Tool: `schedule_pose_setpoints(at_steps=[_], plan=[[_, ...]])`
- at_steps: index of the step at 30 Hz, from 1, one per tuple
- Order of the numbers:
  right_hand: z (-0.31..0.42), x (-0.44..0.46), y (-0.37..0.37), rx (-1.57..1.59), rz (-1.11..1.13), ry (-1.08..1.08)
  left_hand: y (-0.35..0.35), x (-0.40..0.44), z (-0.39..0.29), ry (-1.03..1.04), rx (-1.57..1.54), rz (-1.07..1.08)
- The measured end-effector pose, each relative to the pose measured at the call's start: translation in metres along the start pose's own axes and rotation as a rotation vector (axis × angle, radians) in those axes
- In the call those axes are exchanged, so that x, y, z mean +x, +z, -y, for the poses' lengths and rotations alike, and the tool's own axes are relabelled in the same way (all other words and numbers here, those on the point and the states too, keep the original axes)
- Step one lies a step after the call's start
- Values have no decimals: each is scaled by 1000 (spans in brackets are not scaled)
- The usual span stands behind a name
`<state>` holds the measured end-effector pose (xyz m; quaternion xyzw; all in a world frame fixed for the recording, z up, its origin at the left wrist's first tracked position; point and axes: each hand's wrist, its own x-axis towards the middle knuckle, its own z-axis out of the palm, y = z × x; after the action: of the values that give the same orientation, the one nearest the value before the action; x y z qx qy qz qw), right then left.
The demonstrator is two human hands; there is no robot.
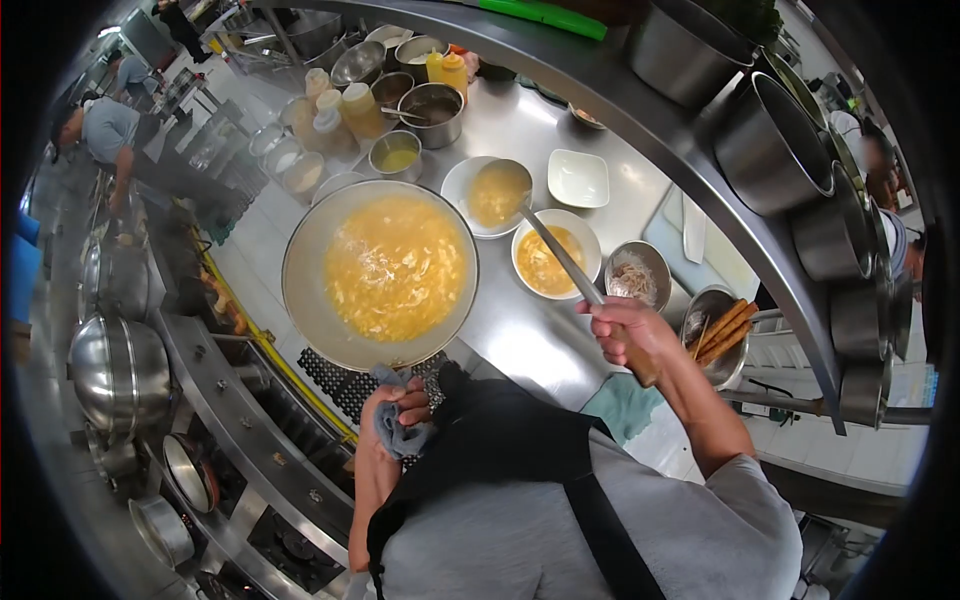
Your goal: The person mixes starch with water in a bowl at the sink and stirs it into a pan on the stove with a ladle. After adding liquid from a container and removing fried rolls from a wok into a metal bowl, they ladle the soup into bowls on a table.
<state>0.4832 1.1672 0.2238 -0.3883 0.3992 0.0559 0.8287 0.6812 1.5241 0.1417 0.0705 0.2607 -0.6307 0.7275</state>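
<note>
My right hand (632, 332) is closed around the wooden handle of a long ladle (566, 258). Yellow egg soup fills the ladle's bowl, held over a white bowl (456, 184). A second white bowl (592, 236), with egg soup in it, sits just to the right. My left hand (398, 408) grips a bunched grey cloth (402, 434) at the near edge of a large wok (296, 290). Any wok handle under the cloth is hidden. Yellow soup with pale egg shreds lies in the wok.
An empty square white dish (578, 178), a metal bowl of shreds (638, 278) and a bowl with brown sticks (724, 330) stand on the steel counter. Sauce bottles (362, 108) and pots are behind. A shelf of pots (768, 140) overhangs the right. Another person (112, 130) works at left.
</note>
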Motion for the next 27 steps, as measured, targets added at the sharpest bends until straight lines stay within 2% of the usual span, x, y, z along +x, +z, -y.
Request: schedule_pose_setpoints(at_steps=[7, 10, 13, 17, 21, 24, 27], plan=[[-68, 32, -21, -663, -256, -248, 1, -5, 20, 26, -65, 8], [-87, 31, -32, -1131, -408, -636, -5, -4, 22, 32, -30, -8], [-85, 10, -30, -936, -292, -555, -6, 1, 25, 10, -55, 6], [-54, -33, 5, -602, -92, -303, 1, 5, 28, -69, -46, 88], [-44, -23, 28, -678, 1, -268, 3, 13, 23, -138, -74, 89], [-37, -23, 31, -712, 89, -134, 7, 19, 22, -156, -40, 93], [-21, -62, 37, -580, 124, 69, 4, 31, 16, -173, -69, 96]])
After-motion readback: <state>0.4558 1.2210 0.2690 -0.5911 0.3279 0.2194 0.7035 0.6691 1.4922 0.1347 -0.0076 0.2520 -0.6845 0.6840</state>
